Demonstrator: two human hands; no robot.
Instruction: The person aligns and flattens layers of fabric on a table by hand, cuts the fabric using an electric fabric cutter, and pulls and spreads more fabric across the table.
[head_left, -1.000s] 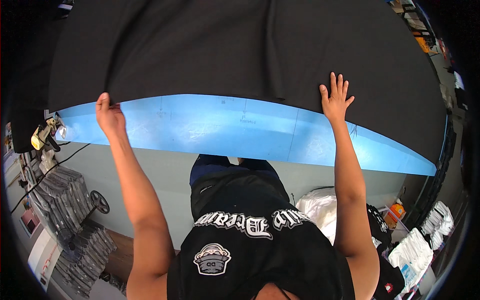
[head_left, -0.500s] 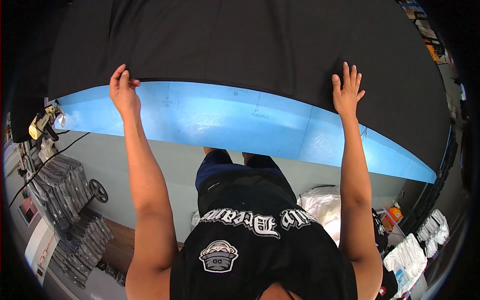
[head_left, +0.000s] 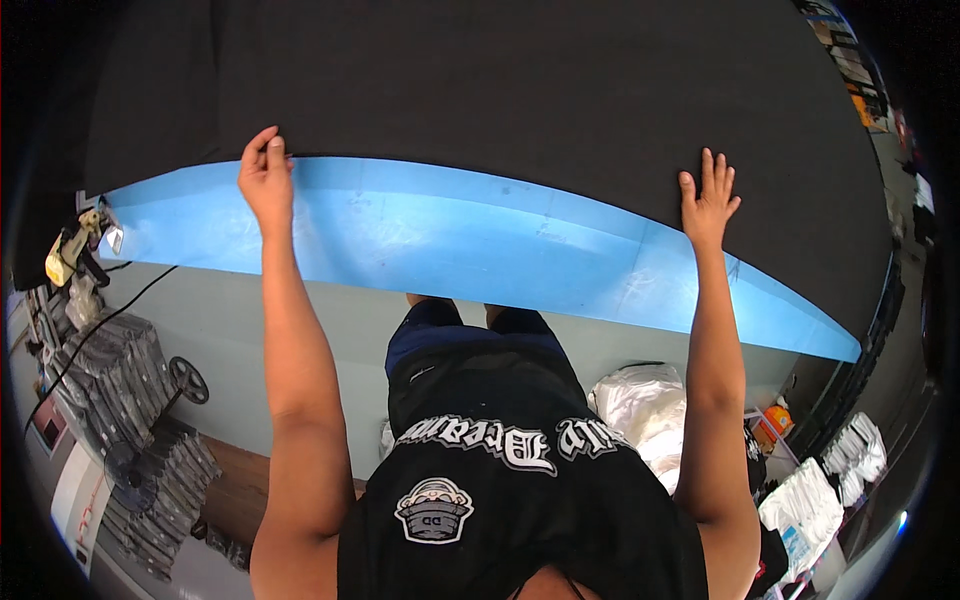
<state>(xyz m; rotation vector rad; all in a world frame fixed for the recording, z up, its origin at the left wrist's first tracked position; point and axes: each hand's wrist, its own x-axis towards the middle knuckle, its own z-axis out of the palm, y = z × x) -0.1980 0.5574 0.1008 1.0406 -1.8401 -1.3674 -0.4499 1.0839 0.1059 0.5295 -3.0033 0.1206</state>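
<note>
Black fabric (head_left: 480, 90) covers the upper part of the table, its near edge curving across a light-blue surface (head_left: 470, 230). My left hand (head_left: 266, 170) has curled fingers pinched on that edge at centre-left. My right hand (head_left: 710, 195) lies palm down on the fabric at the right, fingers apart and outstretched.
A cream-coloured machine (head_left: 68, 250) with a black cable is at the table's left end. Below are bagged dark garments (head_left: 120, 370) on a wheeled rack at lower left, a white bundle (head_left: 640, 410) beyond my body, and white folded garments (head_left: 800, 510) at lower right.
My left hand has moved rightward and away from me with the fabric edge, uncovering more blue at the left. My right hand has shifted rightward. The fabric's big folds have largely flattened.
</note>
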